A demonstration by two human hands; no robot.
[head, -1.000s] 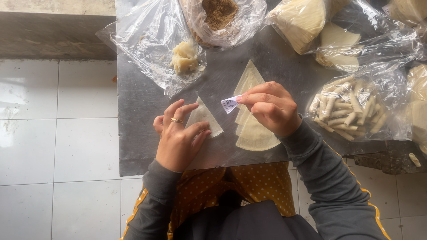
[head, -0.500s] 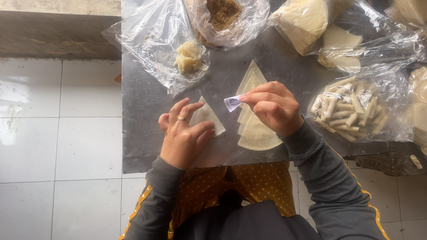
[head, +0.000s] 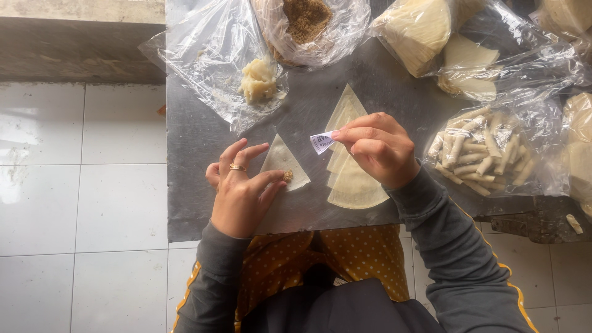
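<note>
1. White floor tiles [head: 80, 185] fill the left side, beside the left edge of the grey metal table [head: 197, 203].
2. The left hand [head: 240, 194], a ring on one finger, lies with fingers spread and released, fingertips pressing a small triangular pastry sheet [head: 282, 161] flat; a dab of brown filling [head: 287, 176] sits at its near corner.
3. Far from that, a clear bag [head: 209, 55] holds a pale doughy lump [head: 258, 79].
4. The right hand [head: 379, 148] is clenched, thumb and forefinger pinching a small white paper slip [head: 321, 142] above a stack of triangular sheets [head: 353, 179].
5. Bare tabletop shows between both hands and along the near edge.
6. Right of it, a bag of rolled pastries [head: 478, 154] crowds the table.
</note>
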